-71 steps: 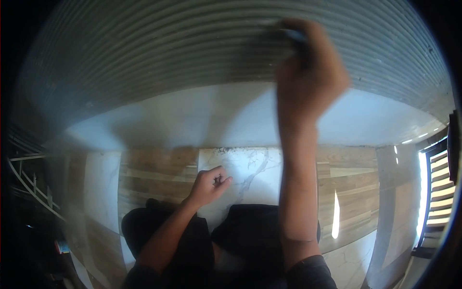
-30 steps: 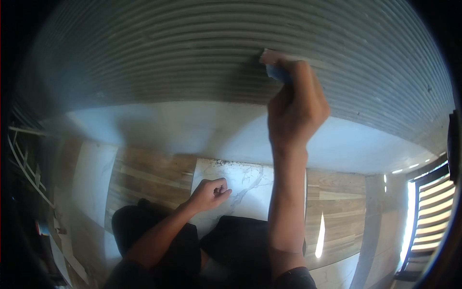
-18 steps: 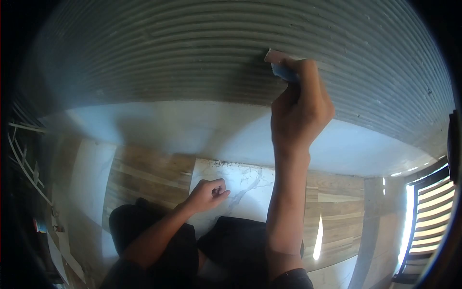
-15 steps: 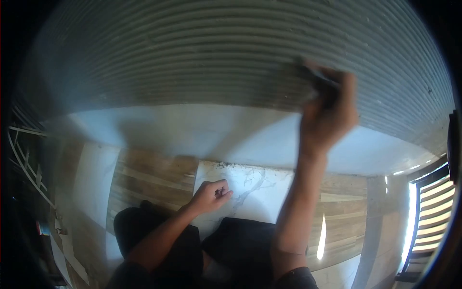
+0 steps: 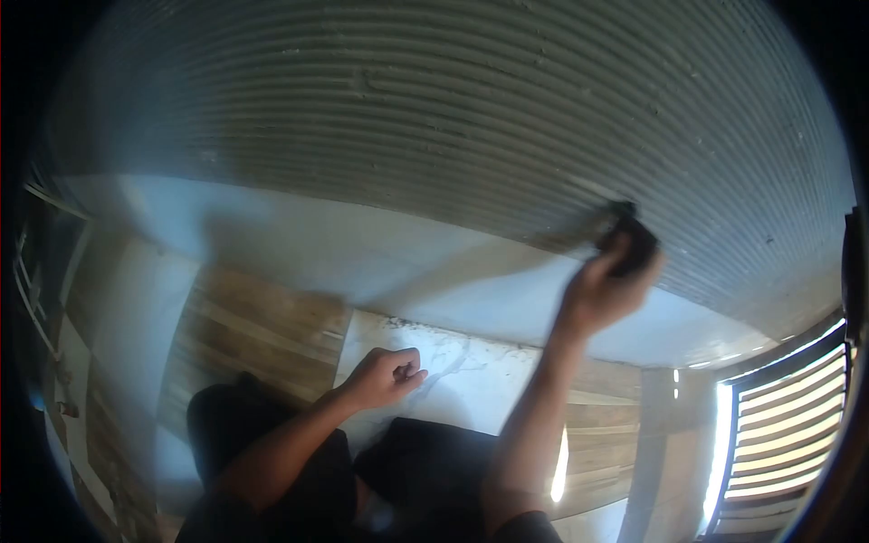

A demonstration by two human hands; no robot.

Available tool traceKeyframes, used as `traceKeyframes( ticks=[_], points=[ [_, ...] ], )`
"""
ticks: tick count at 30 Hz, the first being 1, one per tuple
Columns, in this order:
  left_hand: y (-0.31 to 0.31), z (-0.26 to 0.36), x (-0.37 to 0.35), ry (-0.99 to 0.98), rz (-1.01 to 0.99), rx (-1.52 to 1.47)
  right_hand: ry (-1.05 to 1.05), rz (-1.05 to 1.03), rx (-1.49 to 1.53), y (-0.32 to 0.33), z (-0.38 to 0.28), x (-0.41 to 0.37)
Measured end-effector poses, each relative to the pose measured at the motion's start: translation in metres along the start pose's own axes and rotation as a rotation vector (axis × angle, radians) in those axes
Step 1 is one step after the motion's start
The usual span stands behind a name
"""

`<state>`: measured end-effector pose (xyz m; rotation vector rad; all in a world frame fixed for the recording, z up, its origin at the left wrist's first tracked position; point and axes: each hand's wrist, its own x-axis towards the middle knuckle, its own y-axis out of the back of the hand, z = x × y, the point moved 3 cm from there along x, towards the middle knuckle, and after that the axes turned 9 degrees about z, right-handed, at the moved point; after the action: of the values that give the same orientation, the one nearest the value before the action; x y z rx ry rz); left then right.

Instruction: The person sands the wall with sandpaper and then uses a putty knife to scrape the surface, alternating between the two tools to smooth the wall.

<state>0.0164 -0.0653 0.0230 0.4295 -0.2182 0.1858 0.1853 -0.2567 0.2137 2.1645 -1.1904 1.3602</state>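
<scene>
My right hand (image 5: 608, 288) is closed around a dark, blocky object (image 5: 634, 242) whose kind I cannot make out. Its upper end is at the lower part of a grey, ridged wall (image 5: 398, 118), close above a smooth pale band (image 5: 380, 237). Whether it touches the ridges is hard to tell. My left hand (image 5: 384, 378) is curled into a loose fist above a white marbled tile (image 5: 462, 376), and nothing shows in its fingers.
Wood-patterned tiles (image 5: 262, 317) flank the white one. At the right is a slatted window (image 5: 787, 425) with bright light behind it. A pale metal frame (image 5: 38, 299) stands at the far left. My dark-clothed knees (image 5: 425, 471) are below my hands.
My right hand has moved down the ridged wall with the dark object, toward the pale band. My view has shifted a little to the right. The left hand stays curled.
</scene>
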Motion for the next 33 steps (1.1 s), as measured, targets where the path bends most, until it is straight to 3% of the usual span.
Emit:
traceKeyframes(
  ticks=[1, 5, 7, 9, 11, 12, 13, 15, 17, 20, 23, 25, 26, 27, 29, 31, 33],
  points=[
    [-0.003, -0.001, 0.0, -0.013, 0.004, -0.014, -0.108, -0.101, 0.032, -0.003, -0.014, -0.016],
    [0.004, 0.003, -0.004, -0.089, 0.042, -0.041, 0.018, 0.0, 0.051, -0.006, 0.012, 0.006],
    [0.01, 0.008, -0.003, -0.049, 0.003, 0.024, -0.403, 0.026, 0.136, 0.004, 0.027, 0.03],
    [0.009, 0.012, -0.003, -0.064, 0.046, -0.008, -0.254, -0.001, 0.169, 0.002, 0.02, 0.032],
    [0.008, 0.012, -0.001, -0.095, 0.029, 0.04, 0.083, -0.015, 0.167, -0.018, -0.004, 0.013],
    [0.007, 0.01, 0.0, -0.114, 0.008, 0.085, 0.093, -0.06, 0.153, -0.023, -0.016, -0.002],
    [0.006, 0.008, 0.001, -0.115, -0.013, 0.097, -0.141, -0.177, 0.189, -0.022, -0.03, -0.009],
    [0.008, 0.005, -0.001, -0.091, -0.033, 0.147, 0.097, 0.003, -0.005, -0.017, -0.009, 0.006],
    [0.01, 0.007, -0.002, -0.089, -0.027, 0.131, -0.075, 0.061, -0.015, 0.001, 0.023, 0.034],
    [0.008, 0.009, -0.003, -0.079, -0.002, 0.09, 0.005, 0.115, -0.079, 0.015, 0.055, 0.046],
    [0.002, 0.005, 0.001, -0.046, -0.049, 0.113, -0.125, 0.054, 0.057, -0.001, 0.02, 0.025],
    [-0.001, -0.002, 0.001, -0.036, -0.022, 0.1, -0.039, -0.031, 0.141, -0.009, -0.02, 0.004],
    [-0.002, -0.001, 0.0, -0.046, -0.05, 0.112, 0.184, -0.033, 0.118, -0.015, -0.022, 0.001],
    [-0.002, 0.0, -0.001, -0.056, -0.02, 0.101, 0.1, 0.065, 0.137, -0.018, -0.027, -0.001],
    [0.002, 0.0, 0.0, -0.063, 0.016, 0.093, 0.176, -0.021, -0.034, -0.013, -0.01, 0.006],
    [0.003, 0.0, -0.004, -0.036, 0.032, 0.103, 0.25, 0.099, -0.015, -0.01, 0.018, 0.023],
    [0.004, 0.0, -0.003, -0.02, 0.046, 0.081, 0.088, 0.231, 0.02, 0.004, 0.069, 0.04]
  ],
)
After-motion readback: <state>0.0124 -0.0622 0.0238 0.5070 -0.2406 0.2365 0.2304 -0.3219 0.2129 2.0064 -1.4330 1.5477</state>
